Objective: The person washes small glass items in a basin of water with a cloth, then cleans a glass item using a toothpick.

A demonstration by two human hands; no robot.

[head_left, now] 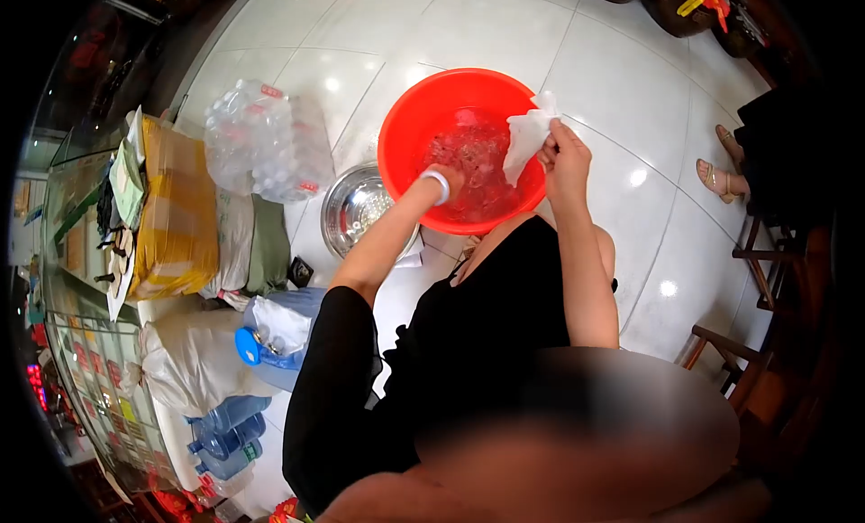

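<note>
A red plastic basin (396, 131) stands on the tiled floor, with water and reddish pieces (470, 149) in it. My left hand (448, 179) reaches down into the basin, a pale band round its wrist; its fingers are hidden in the water and contents. Over the basin's right rim, my right hand (565, 154) pinches a thin white sheet (527, 137) that hangs down from the fingers. Beside the basin on the left, partly behind my left forearm, is a steel bowl (339, 208) with small pale pieces inside.
Wrapped plastic bottles (266, 143), a taped carton (177, 208), sacks (194, 356) and a blue water jug (284, 338) line the left side. At the right are another person's sandaled feet (721, 176) and wooden stools (721, 347). Dark jars (662, 9) stand at the top right.
</note>
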